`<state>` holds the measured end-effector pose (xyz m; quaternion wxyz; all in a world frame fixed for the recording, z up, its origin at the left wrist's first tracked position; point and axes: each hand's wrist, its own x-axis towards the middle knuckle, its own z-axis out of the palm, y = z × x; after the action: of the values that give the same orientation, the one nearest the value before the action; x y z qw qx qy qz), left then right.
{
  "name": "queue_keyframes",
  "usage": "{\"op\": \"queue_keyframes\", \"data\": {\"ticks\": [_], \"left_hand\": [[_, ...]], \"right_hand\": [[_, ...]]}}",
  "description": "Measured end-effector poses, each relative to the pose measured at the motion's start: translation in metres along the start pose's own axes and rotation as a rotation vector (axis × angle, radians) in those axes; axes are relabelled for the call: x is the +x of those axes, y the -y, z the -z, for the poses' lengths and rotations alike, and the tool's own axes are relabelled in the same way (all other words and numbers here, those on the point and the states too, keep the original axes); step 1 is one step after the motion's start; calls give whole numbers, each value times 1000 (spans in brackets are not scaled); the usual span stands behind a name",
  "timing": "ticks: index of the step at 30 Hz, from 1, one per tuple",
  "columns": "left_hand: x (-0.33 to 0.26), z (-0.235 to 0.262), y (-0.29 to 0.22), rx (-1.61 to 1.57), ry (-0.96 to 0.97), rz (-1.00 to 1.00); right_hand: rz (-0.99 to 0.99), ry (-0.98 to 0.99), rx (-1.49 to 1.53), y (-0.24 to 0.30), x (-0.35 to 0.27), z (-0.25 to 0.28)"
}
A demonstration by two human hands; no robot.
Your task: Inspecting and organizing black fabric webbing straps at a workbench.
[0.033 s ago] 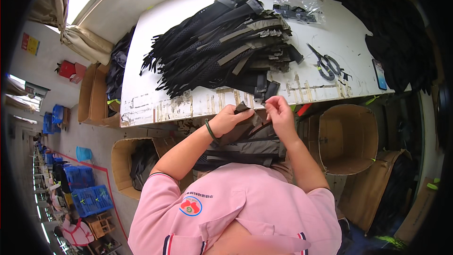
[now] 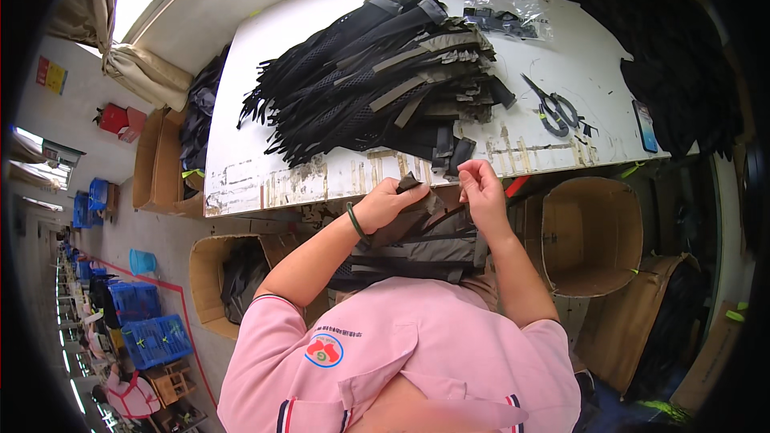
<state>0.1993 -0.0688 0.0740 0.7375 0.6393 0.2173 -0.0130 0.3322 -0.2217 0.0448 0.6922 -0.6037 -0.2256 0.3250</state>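
Observation:
My left hand (image 2: 391, 202), with a dark band on its wrist, grips the top of a grey and black strapped fabric piece (image 2: 425, 247) that lies on my lap below the table edge. My right hand (image 2: 483, 189) pinches the same piece's upper edge, close beside the left hand. Just beyond both hands, a large pile of black and grey strap pieces (image 2: 377, 80) covers the middle of the worn white table (image 2: 265, 172).
Black-handled scissors (image 2: 553, 109) and a phone (image 2: 646, 125) lie on the table's right side, and a clear plastic bag of small black parts (image 2: 507, 6) lies at the back. Black fabric (image 2: 666, 32) is heaped far right. Open cardboard boxes (image 2: 589, 234) (image 2: 233, 274) stand under the table; blue crates (image 2: 152, 329) are far left.

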Motion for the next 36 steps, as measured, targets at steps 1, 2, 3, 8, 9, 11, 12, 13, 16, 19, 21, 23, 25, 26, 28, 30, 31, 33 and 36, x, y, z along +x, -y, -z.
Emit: {"op": "queue_keyframes", "data": {"ticks": [1,2,3,8,9,11,12,13,16,19,21,23,25,26,28,30,31,33,36], "left_hand": [[0,3,1,22,-10,28],[0,3,1,42,-13,60],[1,3,0,41,-9,61],[-6,25,10,264,261,180],[-17,33,12,376,356,103],[-37,64,30,642,417,-36],[-47,74,26,565,454,182],[-57,80,21,485,486,398],[-77,78,47,1085,663,291],[-60,52,41,1468,911,368],[-39,57,27,1255,451,120],[-4,59,8,1066,89,-124],[31,69,-4,1067,-138,-400],[48,71,-9,1192,-214,-527],[72,74,0,1450,-290,-618],[86,77,14,1528,-288,-601],[91,80,20,1608,-292,-574],[95,95,25,1591,-287,-616],[91,127,29,1677,-210,-632]], "right_hand": [[5,-7,22,7,0,2],[42,92,-42,15,-4,-2],[80,191,-106,20,-9,-8],[334,-28,-458,19,-16,-8],[308,-123,-466,26,-18,4],[324,-214,-484,20,-28,31],[207,-225,-597,16,-40,42],[185,-206,-660,-1,-53,52],[45,-104,-872,-63,-96,58],[-196,-47,-1102,-110,-126,62],[-205,11,-1061,-94,-118,64],[-220,58,-1020,-67,-103,72],[-169,144,-1045,-37,-73,82],[-93,58,-1055,-26,-58,80],[131,-51,-1025,-15,-29,66],[405,-49,-1013,-14,1,39],[536,-25,-1041,-13,15,21],[641,41,-1186,-24,37,-2],[661,130,-1363,-61,72,-2]]}}
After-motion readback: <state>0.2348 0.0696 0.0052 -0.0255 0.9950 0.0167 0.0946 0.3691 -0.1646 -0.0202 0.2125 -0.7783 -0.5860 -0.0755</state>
